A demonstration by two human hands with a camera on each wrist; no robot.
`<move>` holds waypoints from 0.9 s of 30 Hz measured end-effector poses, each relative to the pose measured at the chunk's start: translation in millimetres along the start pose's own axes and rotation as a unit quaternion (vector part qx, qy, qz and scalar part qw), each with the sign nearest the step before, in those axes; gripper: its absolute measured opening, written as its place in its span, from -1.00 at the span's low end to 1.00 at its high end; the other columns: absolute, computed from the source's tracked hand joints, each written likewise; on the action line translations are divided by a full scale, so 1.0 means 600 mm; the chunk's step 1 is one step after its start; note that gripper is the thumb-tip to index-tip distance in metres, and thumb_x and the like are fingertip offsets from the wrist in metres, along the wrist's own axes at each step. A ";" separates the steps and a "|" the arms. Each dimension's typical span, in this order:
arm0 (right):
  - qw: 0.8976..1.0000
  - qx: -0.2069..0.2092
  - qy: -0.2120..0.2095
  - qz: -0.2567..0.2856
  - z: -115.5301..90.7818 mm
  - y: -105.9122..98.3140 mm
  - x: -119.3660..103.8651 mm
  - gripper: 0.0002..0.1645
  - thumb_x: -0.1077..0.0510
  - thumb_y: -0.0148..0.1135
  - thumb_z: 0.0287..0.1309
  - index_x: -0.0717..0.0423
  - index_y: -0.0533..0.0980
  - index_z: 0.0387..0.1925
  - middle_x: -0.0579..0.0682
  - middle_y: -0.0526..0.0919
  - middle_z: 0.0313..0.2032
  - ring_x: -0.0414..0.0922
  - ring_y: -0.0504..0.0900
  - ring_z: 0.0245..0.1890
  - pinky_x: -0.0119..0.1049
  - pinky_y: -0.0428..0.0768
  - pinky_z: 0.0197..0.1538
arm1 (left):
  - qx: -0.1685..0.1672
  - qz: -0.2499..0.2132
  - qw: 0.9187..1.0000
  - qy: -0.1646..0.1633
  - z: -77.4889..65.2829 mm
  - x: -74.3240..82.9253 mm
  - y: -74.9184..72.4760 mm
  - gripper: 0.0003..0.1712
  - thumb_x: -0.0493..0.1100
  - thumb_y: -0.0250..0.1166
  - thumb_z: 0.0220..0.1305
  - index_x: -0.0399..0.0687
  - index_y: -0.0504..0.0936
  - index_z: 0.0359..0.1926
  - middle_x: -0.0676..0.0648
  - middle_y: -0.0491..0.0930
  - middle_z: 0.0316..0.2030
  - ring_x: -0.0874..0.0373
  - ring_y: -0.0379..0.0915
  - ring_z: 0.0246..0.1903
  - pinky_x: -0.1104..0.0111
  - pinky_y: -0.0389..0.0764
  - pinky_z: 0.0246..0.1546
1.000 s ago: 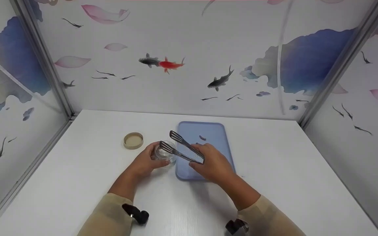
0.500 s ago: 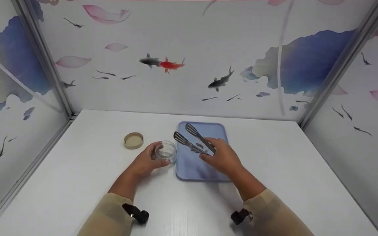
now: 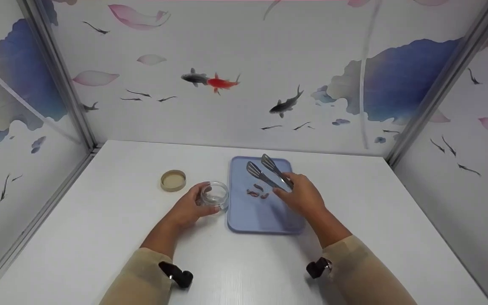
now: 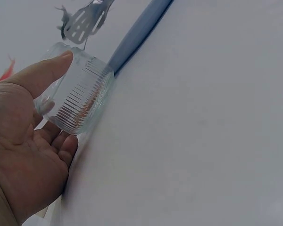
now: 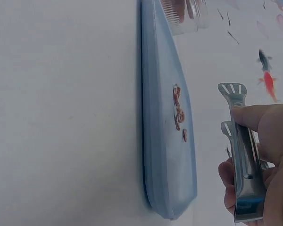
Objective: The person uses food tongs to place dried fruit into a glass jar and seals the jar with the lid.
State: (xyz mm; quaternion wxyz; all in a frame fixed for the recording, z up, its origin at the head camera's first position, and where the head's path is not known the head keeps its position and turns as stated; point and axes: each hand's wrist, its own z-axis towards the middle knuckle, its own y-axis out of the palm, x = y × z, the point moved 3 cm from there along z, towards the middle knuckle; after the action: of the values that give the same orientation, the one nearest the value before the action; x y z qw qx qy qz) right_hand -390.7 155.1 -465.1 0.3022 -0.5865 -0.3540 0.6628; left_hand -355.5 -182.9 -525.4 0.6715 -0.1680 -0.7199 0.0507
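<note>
My left hand point(image 3: 188, 208) holds a clear glass jar point(image 3: 215, 194) upright on the table, thumb on the near side and fingers behind it. Ribbed glass shows in the left wrist view, and the jar point(image 4: 82, 96) appears to have nothing inside. Over the tray's right part, my right hand point(image 3: 304, 195) grips metal tongs point(image 3: 269, 173) with slotted ends. Their arms stand apart with nothing between them, as the tongs point(image 5: 245, 160) in the right wrist view also show. Several small reddish-brown curled pieces point(image 3: 253, 193) lie on the blue tray point(image 3: 248, 218), left of the right hand.
A round tan lid point(image 3: 173, 181) lies on the white table point(image 3: 112, 203), left of and behind the jar. The tray's left edge is close beside the jar. Printed panels point(image 3: 235, 114) wall the table at the back and both sides.
My right hand has moved right and away from me with the tongs, from over the jar to above the tray. The brown pieces have come into fuller view. My left hand and the jar stay put.
</note>
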 end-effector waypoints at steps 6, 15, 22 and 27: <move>1.000 0.000 0.017 -0.010 0.017 -0.008 0.019 -0.17 -0.20 0.40 0.39 0.04 0.43 0.54 0.19 0.62 0.29 0.03 0.60 0.05 0.00 0.65 0.11 | 0.000 -0.007 1.000 0.002 -0.002 0.001 0.000 0.11 -0.01 0.66 0.18 0.09 0.24 0.64 -0.06 0.30 0.63 -0.14 0.00 0.71 -0.04 0.04 0.73; 0.998 -0.021 0.064 -0.005 0.031 -0.003 0.043 -0.16 -0.15 0.39 0.41 0.02 0.37 0.57 0.17 0.58 0.38 0.04 0.57 0.14 0.00 0.61 0.20 | 0.003 0.006 1.000 -0.006 0.001 -0.001 -0.001 0.11 0.06 0.65 0.18 0.16 0.24 0.64 -0.02 0.28 0.64 -0.12 0.00 0.71 -0.05 0.02 0.73; 0.997 -0.031 0.072 -0.011 0.035 0.013 0.052 -0.19 -0.11 0.41 0.40 0.04 0.40 0.55 0.13 0.59 0.36 0.02 0.57 0.13 0.01 0.61 0.25 | 0.003 0.002 1.000 -0.005 0.002 -0.002 -0.001 0.10 0.04 0.65 0.19 0.16 0.24 0.64 -0.03 0.27 0.65 -0.13 -0.01 0.71 -0.05 0.03 0.73; 0.998 -0.035 0.058 -0.017 0.034 0.016 0.053 -0.28 -0.08 0.41 0.40 0.04 0.49 0.49 0.11 0.63 0.29 0.01 0.58 0.08 -0.03 0.61 0.18 | 0.006 0.000 1.000 -0.007 0.004 -0.002 0.001 0.10 0.02 0.65 0.18 0.16 0.25 0.63 -0.02 0.28 0.64 -0.12 -0.01 0.71 -0.01 0.03 0.73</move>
State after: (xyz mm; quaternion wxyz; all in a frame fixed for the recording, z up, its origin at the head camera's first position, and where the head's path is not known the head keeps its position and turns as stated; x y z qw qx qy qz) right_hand -415.2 173.3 -490.1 0.3125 -0.6284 -0.3688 0.6094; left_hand -357.7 -182.4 -527.1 0.6675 -0.1631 -0.7243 0.0561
